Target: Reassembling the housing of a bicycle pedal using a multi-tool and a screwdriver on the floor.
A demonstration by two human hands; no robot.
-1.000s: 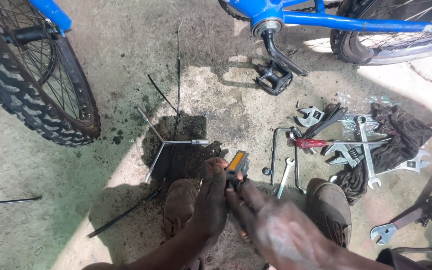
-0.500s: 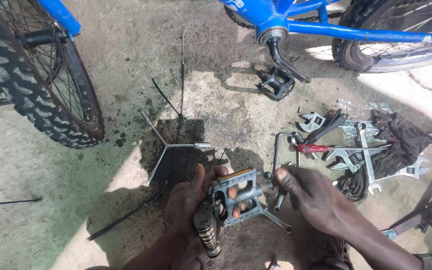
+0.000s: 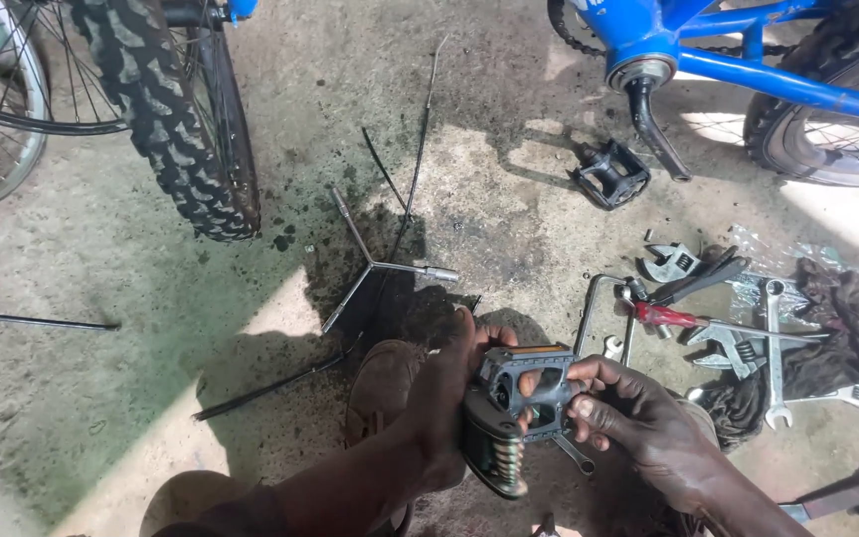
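Observation:
My left hand [image 3: 444, 398] and my right hand [image 3: 638, 418] both grip grey plastic bicycle pedals [image 3: 524, 398] held close in front of me. One pedal faces up with an orange reflector on its edge; a second one hangs below it against my left palm. Fingers of the right hand curl through the upper pedal's cage. A thin wrench [image 3: 574, 452] lies on the ground just under the pedals. Another black pedal [image 3: 610, 174] lies on the concrete near the crank arm [image 3: 653, 124] of the blue bicycle [image 3: 748, 60].
A three-way socket wrench [image 3: 375, 264] lies on the oily concrete ahead. Several spanners, an adjustable wrench [image 3: 670, 264], a red-handled tool [image 3: 673, 316] and a dark rag [image 3: 832, 328] lie at right. A knobby tyre [image 3: 181, 129] stands upper left. My shoes [image 3: 380, 383] are below the hands.
The pedals have turned in my hands, and the right hand has shifted from the side onto the upper pedal's cage. The view has tilted slightly toward the bicycle.

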